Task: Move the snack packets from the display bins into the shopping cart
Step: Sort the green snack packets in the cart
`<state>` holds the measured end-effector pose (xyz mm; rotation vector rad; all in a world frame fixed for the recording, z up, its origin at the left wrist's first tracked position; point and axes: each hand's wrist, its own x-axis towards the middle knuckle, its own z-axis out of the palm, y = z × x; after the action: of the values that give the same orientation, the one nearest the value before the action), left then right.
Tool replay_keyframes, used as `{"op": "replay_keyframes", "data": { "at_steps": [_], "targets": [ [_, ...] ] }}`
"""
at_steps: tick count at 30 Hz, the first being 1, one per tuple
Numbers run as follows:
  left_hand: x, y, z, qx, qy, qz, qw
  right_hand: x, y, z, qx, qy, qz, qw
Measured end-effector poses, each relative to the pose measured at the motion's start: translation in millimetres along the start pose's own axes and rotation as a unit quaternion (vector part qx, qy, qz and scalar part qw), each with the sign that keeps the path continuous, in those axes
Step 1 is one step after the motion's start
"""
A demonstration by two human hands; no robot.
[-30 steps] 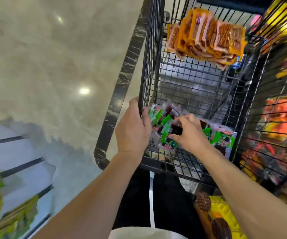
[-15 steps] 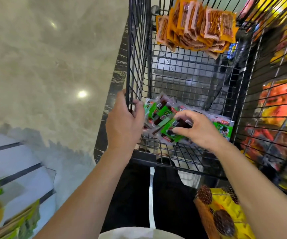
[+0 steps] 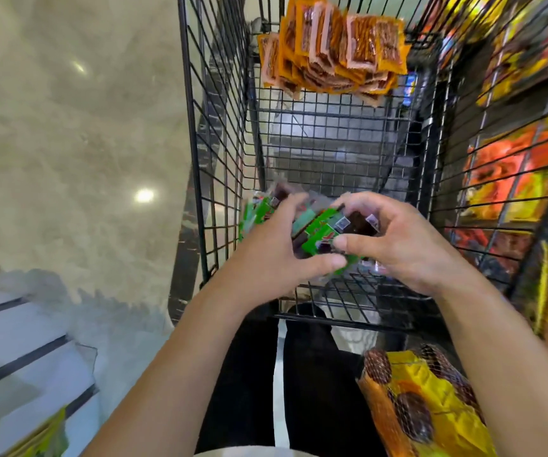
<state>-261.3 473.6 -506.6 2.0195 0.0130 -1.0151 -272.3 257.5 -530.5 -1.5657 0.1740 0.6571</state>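
Both hands are working in the near end of the shopping cart point(image 3: 200, 159). The left hand point(image 3: 276, 255) and right hand point(image 3: 407, 249) are curling fingers and thumbs around one bundle of green snack packets point(image 3: 322, 230), low near the wire floor. Orange packets point(image 3: 332, 51) are sitting at the far end. Probably best lowering the bundle flat before releasing, so nothing is slipping through the wires.

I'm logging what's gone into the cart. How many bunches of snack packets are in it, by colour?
Orange bunch: 1, at the cart's far end.
Green bunch: 1, gripped by left hand and right hand.
Total: 2 bunches; single packets overlap too much to count.
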Motion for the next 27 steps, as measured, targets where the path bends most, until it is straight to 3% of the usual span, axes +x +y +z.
{"op": "replay_keyframes", "data": {
  "at_steps": [3, 6, 8, 10, 13, 17, 27],
  "targets": [
    [9, -11, 6, 0.032, -0.010, -0.005, 0.999, 4, 5, 6, -0.015, 0.043, 0.006, 0.999],
    [9, -18, 13, 0.021, -0.002, -0.016, 1.000, 8, 14, 8, -0.019, 0.035, 0.024, 0.999],
    [7, -23, 15, -0.022, 0.029, -0.036, 0.999, 14, 21, 0, 0.052, 0.038, 0.050, 0.997],
    [5, -30, 15, -0.117, 0.070, -0.077, 0.988, 24, 31, -12, 0.074, 0.095, 0.084, 0.989],
    [7, -34, 12, -0.231, 0.120, -0.120, 0.958, 43, 52, -24, -0.151, 0.140, 0.127, 0.970],
    [11, -35, 8, -0.285, 0.150, -0.130, 0.938, 61, 75, -14, -0.384, 0.026, 0.137, 0.913],
    [16, -41, 11, -0.304, 0.151, -0.140, 0.930, 53, 100, -24, -0.462, 0.035, 0.139, 0.875]
  ]
}}
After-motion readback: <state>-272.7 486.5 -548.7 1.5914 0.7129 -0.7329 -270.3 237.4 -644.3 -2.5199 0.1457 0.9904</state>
